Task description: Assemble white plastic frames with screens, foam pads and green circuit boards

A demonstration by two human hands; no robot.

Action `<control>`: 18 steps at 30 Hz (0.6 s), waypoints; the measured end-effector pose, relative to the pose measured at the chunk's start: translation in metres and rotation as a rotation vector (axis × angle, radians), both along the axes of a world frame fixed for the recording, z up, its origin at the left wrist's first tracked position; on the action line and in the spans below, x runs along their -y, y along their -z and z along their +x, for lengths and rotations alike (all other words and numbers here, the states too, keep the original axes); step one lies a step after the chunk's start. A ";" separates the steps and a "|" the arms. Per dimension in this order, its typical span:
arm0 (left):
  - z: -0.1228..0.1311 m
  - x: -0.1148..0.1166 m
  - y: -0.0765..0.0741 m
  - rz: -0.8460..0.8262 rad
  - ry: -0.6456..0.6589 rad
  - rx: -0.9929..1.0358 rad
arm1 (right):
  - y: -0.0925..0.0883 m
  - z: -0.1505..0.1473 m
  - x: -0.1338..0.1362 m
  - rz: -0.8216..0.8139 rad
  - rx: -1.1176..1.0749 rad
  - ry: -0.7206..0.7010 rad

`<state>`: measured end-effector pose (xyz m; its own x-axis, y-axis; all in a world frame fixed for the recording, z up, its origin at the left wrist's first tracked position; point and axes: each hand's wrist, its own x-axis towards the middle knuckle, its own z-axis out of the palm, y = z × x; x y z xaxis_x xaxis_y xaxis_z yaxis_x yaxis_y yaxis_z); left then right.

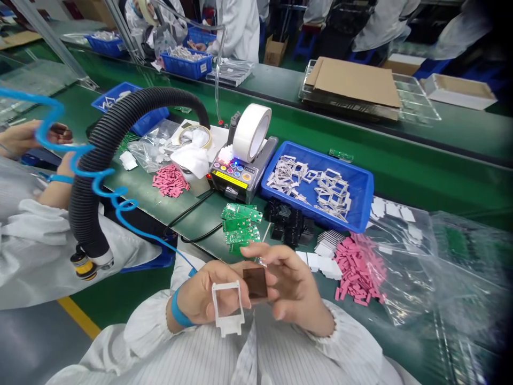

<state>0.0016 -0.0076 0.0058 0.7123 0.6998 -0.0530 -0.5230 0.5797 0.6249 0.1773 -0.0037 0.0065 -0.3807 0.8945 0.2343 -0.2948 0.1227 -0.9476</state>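
Note:
Close in front of me my left hand [208, 297] is closed on a white plastic frame [227, 310], which stands upright. My right hand [286, 283] pinches a small dark brown square piece [255, 282] right beside the frame. Both hands hover above the near edge of the green table [420, 176]. Green circuit boards [239, 224], a pile of black parts [288, 219] and white pads [326, 251] lie just beyond my hands.
A blue tray [360, 184] of white frames stands behind, next to a tape dispenser [244, 171] with a white roll. Pink strips [358, 267] and clear bags [425, 267] lie at right. A black hose [100, 155] and a co-worker's hand [22, 139] are at left.

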 end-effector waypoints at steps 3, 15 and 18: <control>-0.005 -0.002 -0.005 0.180 -0.028 -0.160 | -0.014 0.006 -0.001 0.130 0.274 0.187; -0.009 -0.005 -0.014 0.699 -0.026 -0.404 | -0.025 0.009 0.002 0.414 0.675 0.321; -0.009 -0.006 -0.015 0.707 -0.023 -0.406 | -0.024 0.010 0.002 0.433 0.667 0.341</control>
<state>-0.0076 -0.0020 0.0211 0.7174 0.6791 0.1555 -0.1839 -0.0306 0.9825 0.1874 -0.0056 0.0305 -0.2869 0.8686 0.4041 0.4246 0.4934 -0.7591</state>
